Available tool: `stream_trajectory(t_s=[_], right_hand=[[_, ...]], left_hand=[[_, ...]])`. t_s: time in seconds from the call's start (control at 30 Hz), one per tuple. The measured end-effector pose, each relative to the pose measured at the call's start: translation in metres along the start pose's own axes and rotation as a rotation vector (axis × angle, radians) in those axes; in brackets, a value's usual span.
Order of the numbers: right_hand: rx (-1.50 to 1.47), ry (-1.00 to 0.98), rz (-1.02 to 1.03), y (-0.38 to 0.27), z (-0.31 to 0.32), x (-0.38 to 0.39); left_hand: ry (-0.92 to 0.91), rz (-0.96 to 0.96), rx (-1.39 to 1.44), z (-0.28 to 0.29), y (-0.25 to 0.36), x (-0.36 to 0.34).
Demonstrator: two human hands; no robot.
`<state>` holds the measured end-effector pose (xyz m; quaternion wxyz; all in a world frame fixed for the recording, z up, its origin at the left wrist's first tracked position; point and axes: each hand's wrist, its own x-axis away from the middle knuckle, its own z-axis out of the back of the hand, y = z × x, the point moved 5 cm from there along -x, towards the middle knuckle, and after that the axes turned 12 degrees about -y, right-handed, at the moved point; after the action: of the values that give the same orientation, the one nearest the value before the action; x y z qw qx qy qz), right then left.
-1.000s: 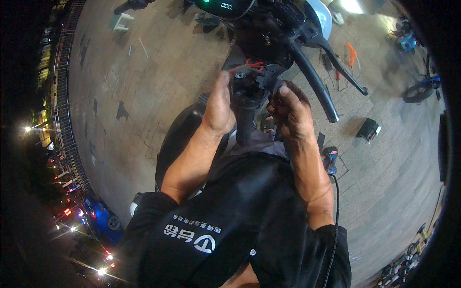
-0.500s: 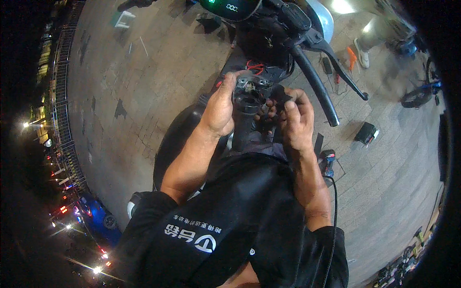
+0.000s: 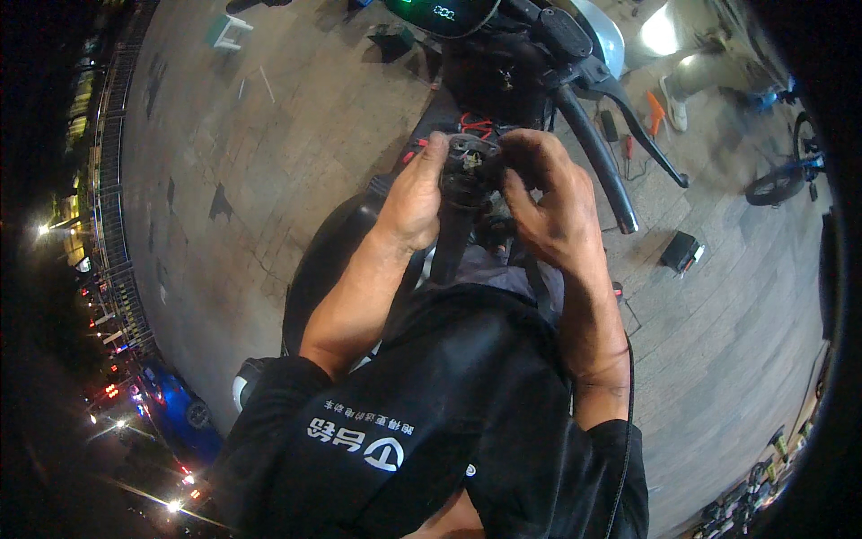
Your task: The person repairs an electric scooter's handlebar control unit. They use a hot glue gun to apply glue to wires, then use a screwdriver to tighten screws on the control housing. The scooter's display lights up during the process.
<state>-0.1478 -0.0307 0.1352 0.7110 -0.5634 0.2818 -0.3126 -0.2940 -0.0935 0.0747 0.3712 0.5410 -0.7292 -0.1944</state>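
Note:
My left hand (image 3: 415, 196) grips the left side of a dark mechanical part (image 3: 467, 169) with small metal fittings, its thumb along the edge. On the opposite side, my right hand (image 3: 552, 193) is bent inward, with curled fingers at the part's upper right edge. Whatever those fingertips pinch is hidden. The part is above the footwell of a scooter, and red wires (image 3: 476, 124) show just beyond it.
The scooter's handlebar grip (image 3: 597, 162) and brake lever (image 3: 651, 148) reach toward me on the right. A black box (image 3: 682, 252), a screwdriver (image 3: 629, 148) and an orange tool (image 3: 656, 111) lie on the paving. Another person's leg (image 3: 691, 81) and a small bicycle (image 3: 786, 180) are far right.
My right hand has moved up and inward, from pinching a small black piece beside the part to the part's upper right edge. My left hand keeps its grip.

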Motion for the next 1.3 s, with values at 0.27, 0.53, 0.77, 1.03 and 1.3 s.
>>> stream_trajectory(t_s=[0.27, 0.53, 0.77, 1.03, 1.3], right_hand=[[0.279, -0.015, 0.167, -0.007, -0.013, -0.016], [0.56, 0.135, 0.15, -0.014, -0.025, -0.006], [0.397, 0.359, 0.222, 0.0, -0.017, -0.002], [-0.582, 0.213, -0.286, 0.06, -0.031, 0.02], [-0.686, 0.195, -0.37, 0.072, -0.037, 0.022]], left_hand=[[-0.124, -0.119, -0.008, -0.011, 0.008, 0.003], [-0.121, -0.132, -0.141, -0.014, 0.008, 0.009], [-0.076, -0.183, -0.17, -0.007, 0.006, 0.008], [-0.048, -0.213, -0.288, -0.009, 0.003, 0.005], [0.004, -0.203, -0.357, -0.009, -0.002, 0.001]])
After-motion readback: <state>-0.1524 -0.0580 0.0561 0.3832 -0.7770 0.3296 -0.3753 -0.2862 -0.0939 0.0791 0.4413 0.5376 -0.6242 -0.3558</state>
